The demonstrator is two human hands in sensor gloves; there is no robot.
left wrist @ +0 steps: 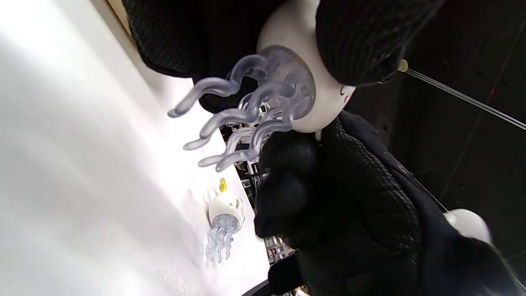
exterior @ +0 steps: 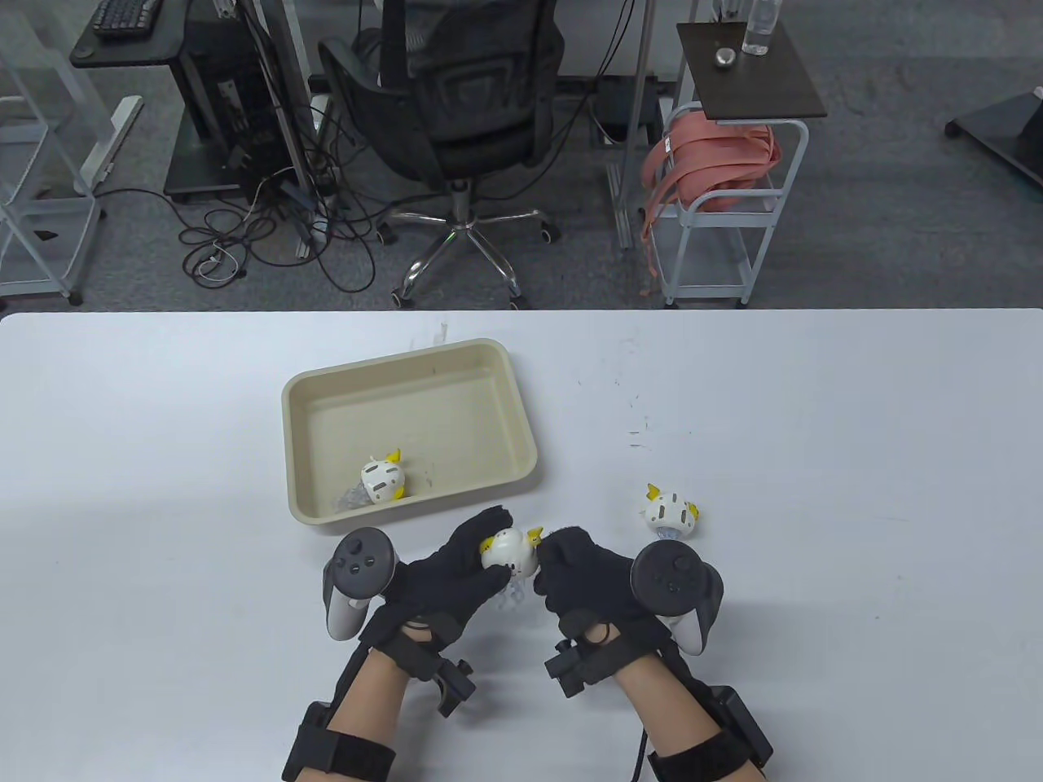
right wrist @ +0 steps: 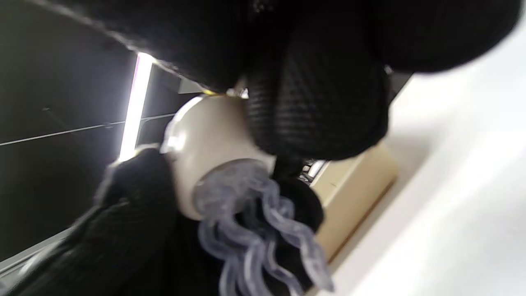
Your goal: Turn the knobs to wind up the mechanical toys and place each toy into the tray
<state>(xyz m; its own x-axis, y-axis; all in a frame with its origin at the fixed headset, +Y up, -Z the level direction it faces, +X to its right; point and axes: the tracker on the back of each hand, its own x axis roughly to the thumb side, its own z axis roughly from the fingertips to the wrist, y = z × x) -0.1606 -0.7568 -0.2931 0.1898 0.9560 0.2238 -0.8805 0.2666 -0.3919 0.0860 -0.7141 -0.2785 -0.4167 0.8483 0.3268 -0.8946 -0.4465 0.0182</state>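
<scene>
A white jellyfish toy (exterior: 509, 554) with yellow knobs and clear tentacles is held above the table near its front edge. My left hand (exterior: 456, 562) grips its body (left wrist: 304, 111) from the left, and my right hand (exterior: 574, 562) pinches its right side, where the knob lies hidden under the fingers (right wrist: 316, 111). Its tentacles (left wrist: 242, 119) (right wrist: 259, 234) hang free below. A second toy (exterior: 383, 479) lies in the beige tray (exterior: 489, 358). A third toy (exterior: 671, 511) (left wrist: 225, 213) sits on the table to the right of my right hand.
The white table (exterior: 855, 456) stretches wide on both sides. Beyond its far edge stand an office chair (exterior: 464, 106), a white cart with pink straps (exterior: 717, 179) and loose floor cables (exterior: 269, 236). The tray's wall (right wrist: 357, 193) stands close behind the held toy.
</scene>
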